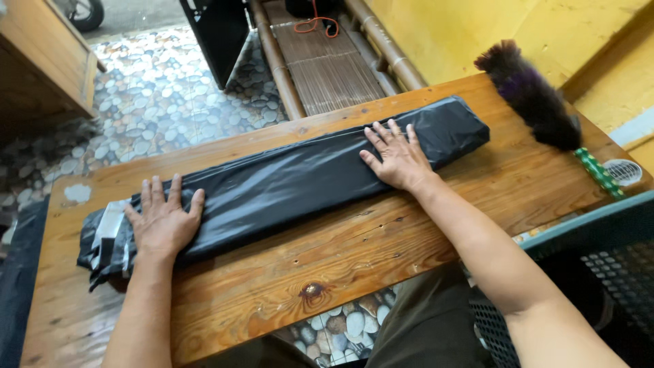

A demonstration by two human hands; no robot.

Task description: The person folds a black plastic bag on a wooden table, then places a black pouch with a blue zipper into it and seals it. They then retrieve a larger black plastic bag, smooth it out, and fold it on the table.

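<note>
— While both palms press flat, what lies under them?

— A long parcel [293,180] wrapped in glossy, wrinkled black plastic, lying slantwise across the knotty wooden surface [354,252]. The left hand [163,218] rests near the parcel's taped grey end, fingers spread; the right hand [395,157] lies flat toward its far end, fingers apart, gripping nothing.

— Beyond the parcel?

— A dark feather duster [531,95] with a green patterned handle.

Both arms reach forward, left hand [162,219] and right hand [397,158] lying palm-down, fingers [381,136] spread flat.
</note>
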